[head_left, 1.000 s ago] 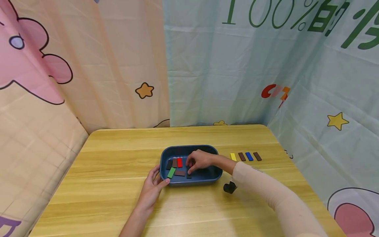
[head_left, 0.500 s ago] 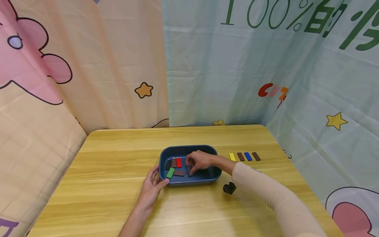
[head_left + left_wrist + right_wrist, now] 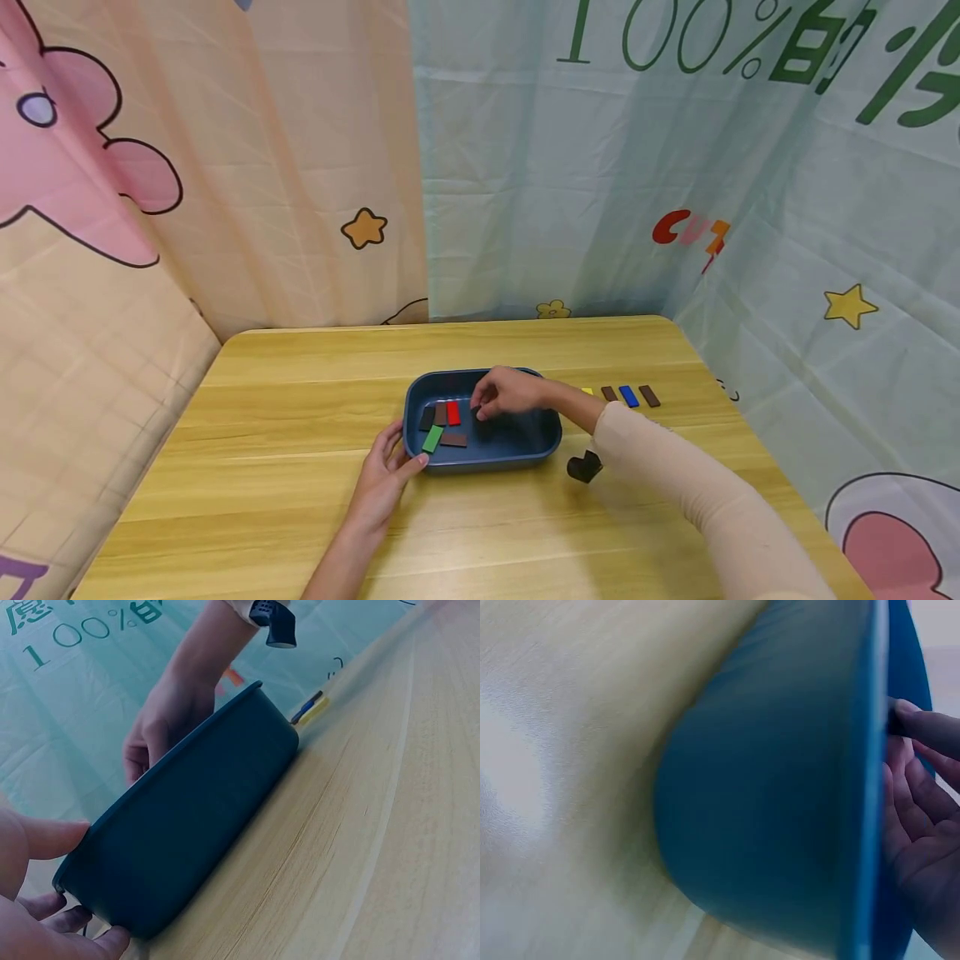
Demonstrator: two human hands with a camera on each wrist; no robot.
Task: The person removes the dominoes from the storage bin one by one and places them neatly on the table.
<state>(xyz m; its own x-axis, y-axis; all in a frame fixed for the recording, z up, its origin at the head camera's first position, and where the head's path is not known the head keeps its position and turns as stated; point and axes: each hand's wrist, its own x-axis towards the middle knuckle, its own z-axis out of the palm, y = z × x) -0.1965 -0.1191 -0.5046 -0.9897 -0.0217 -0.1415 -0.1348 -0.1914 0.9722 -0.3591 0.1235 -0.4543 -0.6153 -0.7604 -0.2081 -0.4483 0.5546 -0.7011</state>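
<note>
A dark blue plastic basin [image 3: 517, 448] stands on the table. My left hand [image 3: 381, 475] grips its left end, thumb on the rim and fingers against the outside, as the left wrist view also shows. Over the basin's inside, my right hand [image 3: 510, 392] pinches a small dark block [image 3: 476, 411] between thumb and fingertips; most of that block is hidden. On the basin floor to its left lie a black block [image 3: 427, 417], a brown block [image 3: 440, 414], a red block [image 3: 453, 412], a green block [image 3: 432, 439] and another brown block [image 3: 453, 440].
Right of the basin, a row holds a yellow block [image 3: 587, 391] partly behind the right forearm, a brown block [image 3: 609, 393], a blue block [image 3: 628, 396] and a second brown one. A black device [image 3: 585, 467] sits at the right wrist. Printed curtains hang behind the table.
My right hand has picked the dark block up off the basin floor and moved it up and toward the back. My left hand keeps its hold on the basin.
</note>
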